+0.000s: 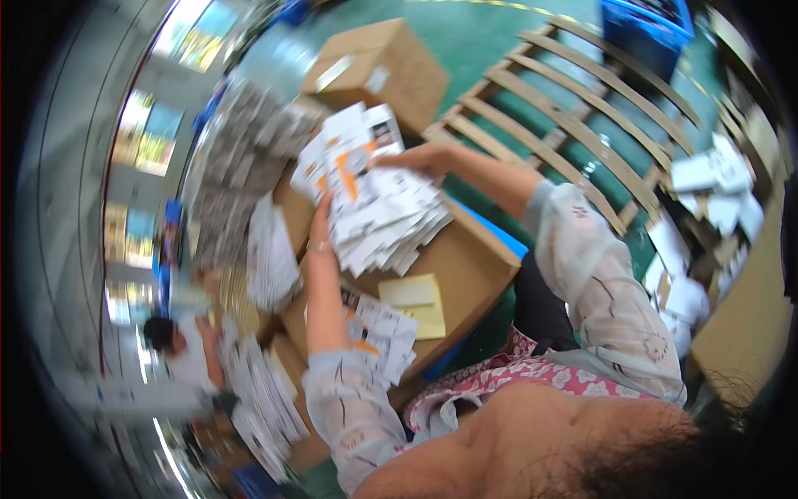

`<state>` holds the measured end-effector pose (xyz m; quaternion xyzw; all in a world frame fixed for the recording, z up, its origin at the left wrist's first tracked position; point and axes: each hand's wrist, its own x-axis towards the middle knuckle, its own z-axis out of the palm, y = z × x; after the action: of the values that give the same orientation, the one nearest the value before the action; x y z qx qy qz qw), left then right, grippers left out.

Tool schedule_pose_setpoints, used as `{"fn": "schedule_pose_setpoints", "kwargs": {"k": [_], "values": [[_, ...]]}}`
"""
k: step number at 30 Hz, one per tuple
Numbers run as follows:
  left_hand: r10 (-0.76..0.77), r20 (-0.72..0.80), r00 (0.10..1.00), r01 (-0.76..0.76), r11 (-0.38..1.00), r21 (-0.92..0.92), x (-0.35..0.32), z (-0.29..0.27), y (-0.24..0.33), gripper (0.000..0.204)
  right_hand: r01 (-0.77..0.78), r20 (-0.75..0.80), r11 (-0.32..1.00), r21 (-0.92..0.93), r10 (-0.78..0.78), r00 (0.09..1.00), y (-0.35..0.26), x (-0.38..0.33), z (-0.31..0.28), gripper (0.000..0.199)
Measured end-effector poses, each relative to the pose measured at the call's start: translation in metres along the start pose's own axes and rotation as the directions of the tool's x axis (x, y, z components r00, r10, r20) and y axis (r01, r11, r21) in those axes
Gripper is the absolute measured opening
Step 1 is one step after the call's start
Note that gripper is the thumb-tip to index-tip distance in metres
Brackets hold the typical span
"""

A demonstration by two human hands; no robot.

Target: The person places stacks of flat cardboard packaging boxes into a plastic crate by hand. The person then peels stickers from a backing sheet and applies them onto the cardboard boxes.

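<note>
Sheet pile (386, 220): over the worktop (482, 256), toward its far edge
Note paper (430, 320): on the worktop, by its near edge
Loose sheets (386, 333): left of the note paper
Paper stack (270, 258): at the left edge
Carton (403, 71): beyond the far edge
Pallet (559, 115): beyond the right edge

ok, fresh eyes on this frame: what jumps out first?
The messy white-and-orange pile at upper centre, with the left hand at its left edge and the blurred right hand on top. Next, the slatted wooden pallet on the green floor, upper right. Then the big brown carton just beyond the pile, and loose white scraps at far right.
</note>
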<state>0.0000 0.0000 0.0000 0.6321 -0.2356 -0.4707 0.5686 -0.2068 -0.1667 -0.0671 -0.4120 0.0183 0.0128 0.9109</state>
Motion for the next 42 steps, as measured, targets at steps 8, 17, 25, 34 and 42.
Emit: {"fn": "schedule_pose_setpoints", "kwargs": {"k": [8, 17, 25, 34, 42], "values": [[-0.19, 0.393, 0.9, 0.285, 0.937, -0.2, 0.033, 0.09, -0.038, 0.062, -0.081, -0.412, 0.997, -0.006, 0.072, 0.908, -0.004, -0.093, -0.053, 0.053], [0.374, 0.284, 0.883, -0.402, 0.915, 0.045, -0.012, 0.078, 0.019, 0.053, 0.551, 0.02, 0.592, -0.588, -0.671, 0.742, -0.059, -0.091, 0.005, 0.08], [0.397, 0.171, 0.902, -0.423, 0.729, 0.538, -0.066, -0.001, -0.013, 0.06, 0.382, 0.141, 0.595, -0.707, -0.41, 0.901, -0.047, -0.052, 0.043, 0.13], [0.403, 0.172, 0.899, -0.437, 0.85, 0.294, -0.055, 0.009, -0.052, 0.078, 0.327, 0.041, 0.588, -0.74, -0.446, 0.894, 0.007, -0.038, 0.011, 0.148], [0.646, -0.035, 0.763, -0.641, 0.762, 0.091, -0.03, 0.023, -0.09, 0.088, 0.347, 0.039, 0.715, -0.607, -0.409, 0.912, 0.012, -0.034, 0.01, 0.149]]}}
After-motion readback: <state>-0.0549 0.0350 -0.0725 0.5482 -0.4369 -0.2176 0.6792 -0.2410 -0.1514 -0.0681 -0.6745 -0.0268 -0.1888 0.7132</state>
